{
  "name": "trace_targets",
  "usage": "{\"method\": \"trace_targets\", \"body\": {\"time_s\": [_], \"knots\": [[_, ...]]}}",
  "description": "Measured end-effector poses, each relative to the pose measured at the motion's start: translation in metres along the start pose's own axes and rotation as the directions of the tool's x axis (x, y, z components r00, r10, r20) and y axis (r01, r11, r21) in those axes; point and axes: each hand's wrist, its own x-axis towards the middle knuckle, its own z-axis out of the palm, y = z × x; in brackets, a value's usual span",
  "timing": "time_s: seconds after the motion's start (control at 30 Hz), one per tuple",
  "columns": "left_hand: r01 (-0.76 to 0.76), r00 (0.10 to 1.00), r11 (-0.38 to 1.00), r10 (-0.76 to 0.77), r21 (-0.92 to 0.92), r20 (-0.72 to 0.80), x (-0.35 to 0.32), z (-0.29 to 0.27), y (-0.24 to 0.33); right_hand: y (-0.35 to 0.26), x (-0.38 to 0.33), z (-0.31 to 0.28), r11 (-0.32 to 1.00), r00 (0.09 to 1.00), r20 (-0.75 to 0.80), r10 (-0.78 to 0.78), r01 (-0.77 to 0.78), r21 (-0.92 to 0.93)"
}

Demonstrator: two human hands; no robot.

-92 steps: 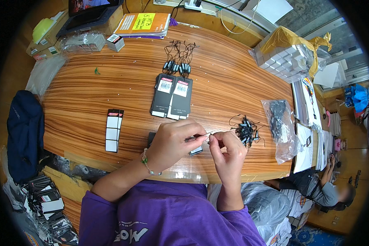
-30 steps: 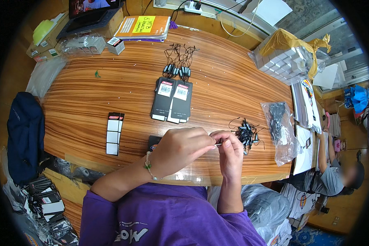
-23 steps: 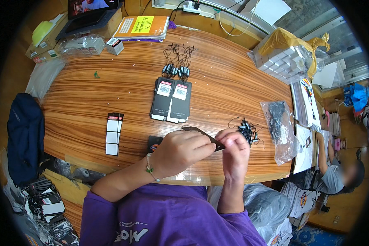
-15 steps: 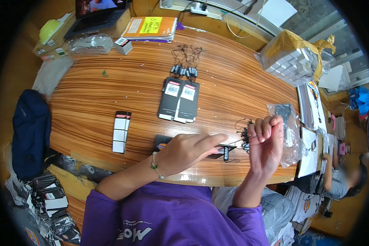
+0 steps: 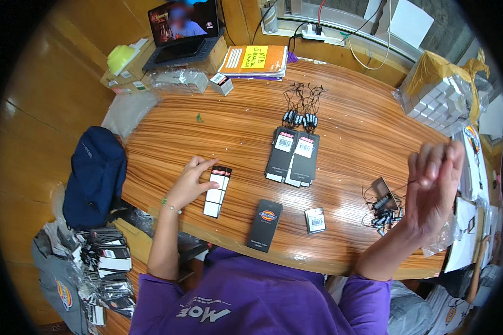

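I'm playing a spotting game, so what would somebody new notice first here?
Probably the bright purple shirt at the bottom, with the right hand raised at the right. Next might come the dark tags with looped black cords mid-table. The lit screen at the top left stands out too.

From the wearer's head, the single fisheye camera looks steeply down and forward across the brown wood-grained tabletop point(image 5: 240, 131), near the bare left hand point(image 5: 185, 187) and bare right hand point(image 5: 435, 187), the purple-shirted torso point(image 5: 262, 296) filling the lower edge.
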Motion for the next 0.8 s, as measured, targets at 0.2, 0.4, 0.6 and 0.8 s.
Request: {"method": "trace_targets", "body": {"time_s": [0.2,0.4,0.6,0.8], "knots": [[-0.040,0.991,0.999,0.041,0.015,-0.127,-0.001,0.003,0.001,0.011,0.004,-0.001,0.991,0.994,0.021,0.108,-0.109,0.079],[0.122,0.971,0.715,-0.229,-0.689,-0.065,-0.014,-0.011,0.027,0.010,0.005,0.009,0.956,0.958,-0.007,0.287,-0.287,-0.059],[-0.188,0.967,0.748,0.028,-0.636,-0.252,0.027,-0.033,0.121,0.023,0.008,0.018,0.862,0.850,0.144,0.506,-0.497,-0.096],[-0.005,0.988,0.772,-0.093,-0.636,-0.120,0.044,-0.035,0.124,0.025,0.009,0.009,0.906,0.895,0.148,0.421,-0.408,-0.111]]}}
